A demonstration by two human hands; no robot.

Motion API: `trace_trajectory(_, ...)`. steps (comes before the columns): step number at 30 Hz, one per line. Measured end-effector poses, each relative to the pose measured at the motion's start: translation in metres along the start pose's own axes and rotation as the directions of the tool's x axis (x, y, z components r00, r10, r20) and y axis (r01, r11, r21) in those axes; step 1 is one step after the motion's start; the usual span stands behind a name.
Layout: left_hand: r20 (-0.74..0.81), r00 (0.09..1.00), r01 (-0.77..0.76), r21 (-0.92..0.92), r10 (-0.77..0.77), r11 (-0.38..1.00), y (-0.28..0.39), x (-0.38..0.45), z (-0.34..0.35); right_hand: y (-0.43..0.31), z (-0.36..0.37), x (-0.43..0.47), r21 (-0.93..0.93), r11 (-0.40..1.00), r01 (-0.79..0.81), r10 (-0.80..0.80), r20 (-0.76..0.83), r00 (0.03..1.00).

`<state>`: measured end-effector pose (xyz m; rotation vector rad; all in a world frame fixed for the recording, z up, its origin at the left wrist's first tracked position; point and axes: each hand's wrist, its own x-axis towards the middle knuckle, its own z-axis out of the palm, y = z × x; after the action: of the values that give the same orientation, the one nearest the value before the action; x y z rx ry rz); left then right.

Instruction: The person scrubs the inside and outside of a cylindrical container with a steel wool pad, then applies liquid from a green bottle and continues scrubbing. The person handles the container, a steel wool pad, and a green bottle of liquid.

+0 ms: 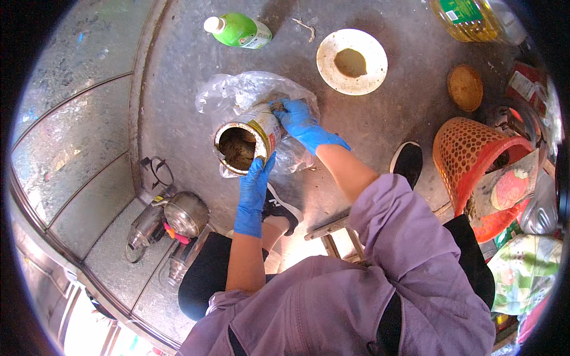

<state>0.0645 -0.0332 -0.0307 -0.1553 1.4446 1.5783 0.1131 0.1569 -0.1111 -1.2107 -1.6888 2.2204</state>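
A round metal can (262,123) with a printed label lies tilted, its open mouth towards me. Rust-coloured grime marks the rim, and the inside is dark and stained. My left hand (254,191), in a blue glove, grips the can at the lower side of its rim. My right hand (299,122), gloved likewise, is at the can's far end, with its fingers closed on a small brownish wad (278,107) against the can. What the wad is made of cannot be told. Under and behind the can spreads a clear plastic bag (240,86).
A white dish (330,66) of murky liquid and a green bottle (238,30) stand beyond the bag. At the right are a round brown lid (465,87), an orange perforated basket (458,142) and a large oil bottle (463,22). Metal kettles (185,213) stand left, beside metal panels (89,187).
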Motion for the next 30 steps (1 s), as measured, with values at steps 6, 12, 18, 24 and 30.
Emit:
trace_trajectory(6,0.029,0.997,0.078,-0.039,-0.076,0.996,0.009,0.000,-0.014,-0.025,0.012,-0.022,0.285,0.890,0.357,-0.363,-0.034,0.931)
trace_trajectory(12,0.038,0.999,0.017,0.102,-0.021,0.995,0.021,0.003,-0.023,-0.012,0.008,0.010,-0.043,0.986,0.159,-0.156,0.063,0.986)
trace_trajectory(18,0.008,0.988,0.148,0.150,-0.151,0.977,0.029,0.003,-0.054,-0.016,0.006,-0.015,0.122,0.979,0.163,-0.158,-0.051,0.986)
trace_trajectory(24,-0.005,0.982,0.183,0.204,-0.186,0.962,0.048,0.005,-0.055,-0.021,0.017,-0.030,0.082,0.911,0.403,-0.400,-0.059,0.915)
trace_trajectory(30,-0.053,0.940,0.340,0.235,-0.338,0.910,0.067,0.011,-0.054,-0.018,-0.004,-0.002,-0.276,0.946,0.167,-0.170,0.011,0.985)
